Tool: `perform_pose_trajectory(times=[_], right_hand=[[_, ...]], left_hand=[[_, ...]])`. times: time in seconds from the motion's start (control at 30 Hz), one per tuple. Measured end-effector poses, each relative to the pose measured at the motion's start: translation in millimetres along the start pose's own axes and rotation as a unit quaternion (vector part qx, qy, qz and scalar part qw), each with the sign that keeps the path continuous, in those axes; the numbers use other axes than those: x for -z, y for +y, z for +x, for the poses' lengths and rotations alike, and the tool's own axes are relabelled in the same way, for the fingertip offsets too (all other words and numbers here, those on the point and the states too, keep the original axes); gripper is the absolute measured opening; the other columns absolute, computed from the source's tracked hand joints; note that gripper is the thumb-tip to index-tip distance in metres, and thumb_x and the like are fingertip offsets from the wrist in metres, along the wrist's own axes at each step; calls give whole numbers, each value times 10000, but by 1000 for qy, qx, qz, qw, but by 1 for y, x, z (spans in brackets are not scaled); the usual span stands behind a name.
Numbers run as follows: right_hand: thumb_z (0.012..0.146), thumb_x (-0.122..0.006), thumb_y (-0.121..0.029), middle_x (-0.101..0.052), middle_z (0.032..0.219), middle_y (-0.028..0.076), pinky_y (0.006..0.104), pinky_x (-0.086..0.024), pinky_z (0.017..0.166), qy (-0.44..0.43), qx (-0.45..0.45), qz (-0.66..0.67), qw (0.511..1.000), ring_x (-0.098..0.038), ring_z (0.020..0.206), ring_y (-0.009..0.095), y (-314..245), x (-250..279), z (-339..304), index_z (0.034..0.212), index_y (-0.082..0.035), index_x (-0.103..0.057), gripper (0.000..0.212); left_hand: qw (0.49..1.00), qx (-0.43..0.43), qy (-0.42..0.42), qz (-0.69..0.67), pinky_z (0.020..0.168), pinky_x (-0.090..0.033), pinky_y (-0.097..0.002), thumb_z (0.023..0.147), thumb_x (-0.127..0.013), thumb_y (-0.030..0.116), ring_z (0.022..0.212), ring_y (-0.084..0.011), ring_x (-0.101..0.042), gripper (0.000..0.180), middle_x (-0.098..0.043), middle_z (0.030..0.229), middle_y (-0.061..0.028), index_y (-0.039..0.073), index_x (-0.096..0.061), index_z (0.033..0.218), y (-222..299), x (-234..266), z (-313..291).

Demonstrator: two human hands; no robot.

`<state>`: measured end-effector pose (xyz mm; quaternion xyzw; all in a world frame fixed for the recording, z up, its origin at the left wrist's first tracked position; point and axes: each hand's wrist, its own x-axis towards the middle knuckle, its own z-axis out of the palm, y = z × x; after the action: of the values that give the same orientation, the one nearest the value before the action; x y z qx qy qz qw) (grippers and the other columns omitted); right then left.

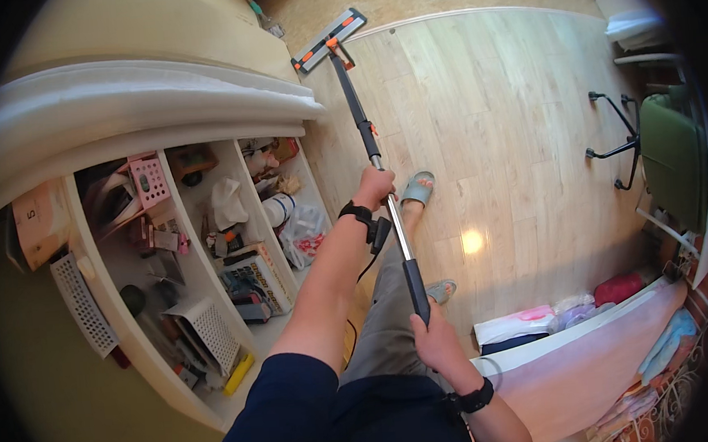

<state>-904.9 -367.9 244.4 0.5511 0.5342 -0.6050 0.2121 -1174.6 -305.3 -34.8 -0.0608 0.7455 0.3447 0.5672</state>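
I hold a long flat mop with both hands. My left hand (pixel 373 188) grips the metal pole (pixel 389 210) about halfway up, a black strap on its wrist. My right hand (pixel 433 340) is closed around the black lower grip near my waist. The pole runs up and to the left to the flat grey mop head (pixel 328 40) with orange clips. The head rests on the light wooden floor (pixel 495 129) beside the base of a white wardrobe or shelf unit.
An open white shelf unit (pixel 202 273) crammed with baskets, boxes and bags stands at my left. My feet in grey slippers (pixel 419 188) are on the floor. A green office chair (pixel 670 158) is at the right; a bed with folded cloths (pixel 576 345) lies lower right.
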Motion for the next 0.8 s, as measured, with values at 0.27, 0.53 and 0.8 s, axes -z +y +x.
perform_pose_trajectory(times=[0.27, 0.53, 0.8], right_hand=[[1019, -571, -317, -666, 1002, 390, 601, -508, 874, -1, -66, -74, 995, -627, 1004, 578, 54, 38, -72, 1283, -5, -511, 413], [986, -614, -309, -697, 918, 334, 553, -547, 809, -36, -162, -174, 971, -681, 921, 530, 181, 66, -251, 1273, -10, -544, 420], [1005, -630, -277, -674, 758, 171, 408, -540, 651, -62, -116, 19, 991, -699, 692, 298, 170, 48, -225, 1168, -6, -615, 317]], left_hand=[[999, 6, -34, -35, 386, -469, -402, 920, -584, 100, 460, -264, -621, 84, -579, 642, -111, 21, -561, 900, -71, -66, -74], [978, 134, -87, -134, 408, -516, -387, 941, -574, 129, 492, -233, -642, 93, -580, 650, -80, 93, -569, 1027, -241, -146, -270], [994, 21, 22, 102, 445, -520, -433, 906, -652, 112, 551, -283, -686, 174, -596, 635, -113, -26, -574, 834, -237, -104, -226]])
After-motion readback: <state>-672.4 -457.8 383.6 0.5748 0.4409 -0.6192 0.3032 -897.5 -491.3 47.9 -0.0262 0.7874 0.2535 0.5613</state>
